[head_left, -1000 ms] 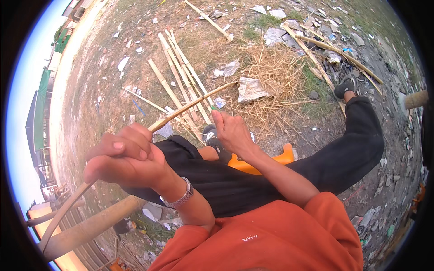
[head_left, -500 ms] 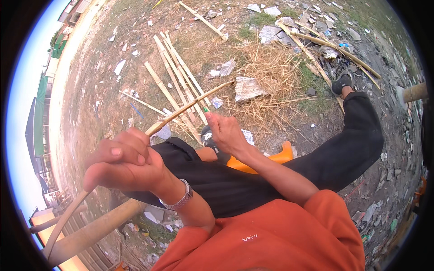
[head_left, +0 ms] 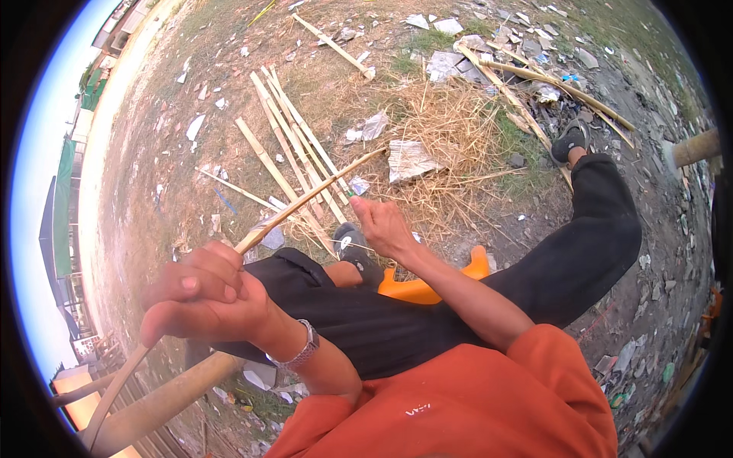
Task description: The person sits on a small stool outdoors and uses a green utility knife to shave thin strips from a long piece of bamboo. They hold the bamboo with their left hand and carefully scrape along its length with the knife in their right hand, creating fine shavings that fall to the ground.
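My left hand (head_left: pixel 210 294), a metal-banded watch on its wrist, is closed around a long split bamboo strip (head_left: pixel 321 188). From the fist one end of the strip points up and forward over the ground. The other end bends down past my thumb toward the lower left. Before my lap, my right hand (head_left: pixel 387 229) is closed just below the strip's far half. A small green bit shows at its thumb; the rest of what it grips is hidden by the fingers.
Several bamboo slats (head_left: pixel 294 145) lie ahead on the dry ground. Right of them is a heap of straw-like shavings (head_left: pixel 458 130). An orange plastic piece (head_left: pixel 427 286) sits between my legs. A thick bamboo pole (head_left: pixel 168 393) passes at lower left. Longer bamboo pieces (head_left: pixel 565 82) lie among rubble.
Both hands keep their grips, and the strip stays at nearly the same slant. The left hand and strip sit slightly lower in view. The ground has shifted slightly left as the view moved.
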Motion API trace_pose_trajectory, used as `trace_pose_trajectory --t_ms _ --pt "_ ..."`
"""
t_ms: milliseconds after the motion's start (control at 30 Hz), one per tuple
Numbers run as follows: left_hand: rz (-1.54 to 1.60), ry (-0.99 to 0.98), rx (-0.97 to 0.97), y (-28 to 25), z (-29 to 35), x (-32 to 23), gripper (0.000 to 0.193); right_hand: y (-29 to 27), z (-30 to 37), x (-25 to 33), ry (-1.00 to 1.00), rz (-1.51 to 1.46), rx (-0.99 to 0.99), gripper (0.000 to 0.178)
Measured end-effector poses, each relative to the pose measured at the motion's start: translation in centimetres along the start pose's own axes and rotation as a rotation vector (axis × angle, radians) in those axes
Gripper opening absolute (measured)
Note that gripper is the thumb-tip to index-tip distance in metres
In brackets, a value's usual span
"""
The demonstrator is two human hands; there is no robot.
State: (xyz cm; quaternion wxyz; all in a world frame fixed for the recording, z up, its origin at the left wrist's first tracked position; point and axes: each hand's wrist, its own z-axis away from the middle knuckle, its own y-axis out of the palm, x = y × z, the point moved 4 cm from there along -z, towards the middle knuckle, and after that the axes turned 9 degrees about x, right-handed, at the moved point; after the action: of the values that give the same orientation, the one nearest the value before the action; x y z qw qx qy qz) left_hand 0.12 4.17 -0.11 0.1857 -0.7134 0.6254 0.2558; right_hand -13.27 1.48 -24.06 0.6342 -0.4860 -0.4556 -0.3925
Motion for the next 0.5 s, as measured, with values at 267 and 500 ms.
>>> trace_pose_trajectory --t_ms 267,500 --pt "-0.008 0.004 -0.014 -0.5 0.5 -0.1 0.051 0.0 -0.8 -1.0 0.017 0.002 0.008 0.060" --pt "-0.022 0.017 0.028 -0.7 0.1 0.0 0.052 -0.7 -1.7 -1.4 0.025 0.115 0.024 0.058"
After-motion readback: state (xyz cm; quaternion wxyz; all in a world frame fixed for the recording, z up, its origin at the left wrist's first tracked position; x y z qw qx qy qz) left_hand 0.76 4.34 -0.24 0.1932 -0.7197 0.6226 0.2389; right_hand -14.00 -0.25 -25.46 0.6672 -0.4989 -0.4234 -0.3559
